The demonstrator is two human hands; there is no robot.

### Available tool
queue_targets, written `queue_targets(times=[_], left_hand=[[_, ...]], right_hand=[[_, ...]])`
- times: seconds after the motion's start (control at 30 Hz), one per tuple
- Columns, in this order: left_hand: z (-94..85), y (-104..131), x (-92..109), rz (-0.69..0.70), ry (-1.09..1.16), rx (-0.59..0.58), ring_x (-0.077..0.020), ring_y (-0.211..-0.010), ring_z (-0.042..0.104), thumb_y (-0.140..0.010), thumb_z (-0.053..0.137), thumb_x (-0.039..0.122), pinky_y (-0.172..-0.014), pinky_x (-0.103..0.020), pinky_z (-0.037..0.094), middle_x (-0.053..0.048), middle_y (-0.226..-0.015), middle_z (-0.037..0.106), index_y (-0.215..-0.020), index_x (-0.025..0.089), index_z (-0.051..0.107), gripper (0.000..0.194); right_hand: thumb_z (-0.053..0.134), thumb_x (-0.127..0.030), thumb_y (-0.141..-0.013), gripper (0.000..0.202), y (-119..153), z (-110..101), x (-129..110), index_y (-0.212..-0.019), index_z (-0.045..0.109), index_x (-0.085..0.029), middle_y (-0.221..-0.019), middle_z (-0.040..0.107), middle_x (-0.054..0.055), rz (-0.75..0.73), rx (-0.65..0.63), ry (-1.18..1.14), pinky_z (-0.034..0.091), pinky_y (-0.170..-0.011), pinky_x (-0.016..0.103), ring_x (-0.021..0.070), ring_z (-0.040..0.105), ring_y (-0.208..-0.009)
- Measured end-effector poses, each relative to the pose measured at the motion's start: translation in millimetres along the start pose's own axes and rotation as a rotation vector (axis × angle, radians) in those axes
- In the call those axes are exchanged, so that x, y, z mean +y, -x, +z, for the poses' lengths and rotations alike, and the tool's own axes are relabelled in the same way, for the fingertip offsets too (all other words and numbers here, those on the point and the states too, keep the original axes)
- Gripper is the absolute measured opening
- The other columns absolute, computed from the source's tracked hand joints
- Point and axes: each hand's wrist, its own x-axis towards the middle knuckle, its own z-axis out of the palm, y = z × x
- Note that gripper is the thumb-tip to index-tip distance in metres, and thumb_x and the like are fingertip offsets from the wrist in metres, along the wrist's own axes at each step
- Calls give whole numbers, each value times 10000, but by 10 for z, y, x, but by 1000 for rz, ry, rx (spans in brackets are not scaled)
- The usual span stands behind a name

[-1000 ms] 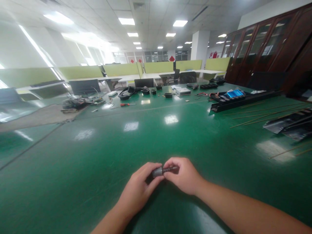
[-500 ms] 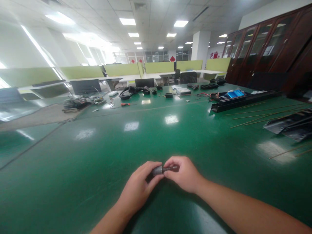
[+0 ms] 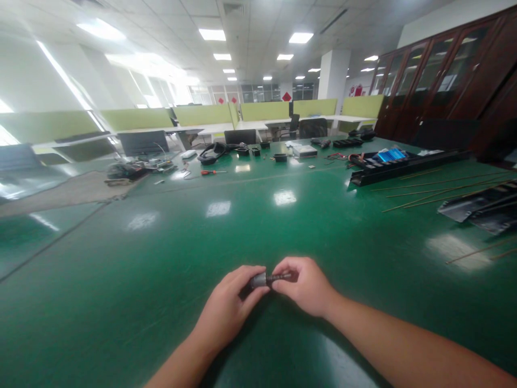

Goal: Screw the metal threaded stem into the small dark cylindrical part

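Note:
My left hand (image 3: 230, 299) is closed around a grey metal cylinder (image 3: 259, 280), low over the green table. Its thumb and fingers grip the sides, and the palm end is hidden. From the cylinder's right end sticks out a thin, dark, ridged shaft (image 3: 278, 277), roughly level. Curled around this shaft, my right hand (image 3: 305, 285) has its thumb and index finger pinched near the base, with the tip lying in front of the palm. A small gap separates the two hands. The exact kind of part is too blurred to name.
Across the green table (image 3: 258, 226) lie an orange-handled screwdriver (image 3: 210, 172), small black boxes (image 3: 279, 157) and a white box (image 3: 305, 151). On the right are a black metal channel (image 3: 404, 167), thin rods (image 3: 436, 191) and metal brackets (image 3: 480, 207). A grey cloth (image 3: 68, 191) lies left.
My left hand and the cylinder have shifted slightly left. Between the cylinder and my right fingertips, a little more of the shaft shows. My right hand has barely moved.

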Motion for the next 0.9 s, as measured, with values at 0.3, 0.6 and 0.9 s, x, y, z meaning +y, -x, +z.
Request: queue_targets(times=[0.3,0.6,0.9], left_hand=[[-2,12,-9,-4,-27,6,-229,-1028,660,-923,618,381,-941,-385,544,-49,-1120,690,-1184,274,638,283],[0,17,-39,-6,-40,15,-230,-1042,652,-929,611,393,-944,-394,543,-47,-1139,683,-1195,281,632,290],[-14,4,-6,39,-65,50,-225,-995,656,-931,606,400,-886,-362,553,-61,-1092,691,-1180,264,644,286]], right_hand=[[704,-195,-717,101,17,-3,-21,-814,709,-165,-784,723,29,3,-10,-26,491,-675,258,159,648,-690],[698,-203,-719,115,9,-5,14,-826,700,-161,-777,715,28,19,-4,-32,491,-688,265,160,633,-697],[703,-202,-722,125,14,-5,1,-841,677,-171,-779,708,19,12,0,12,484,-661,254,149,619,-672]])
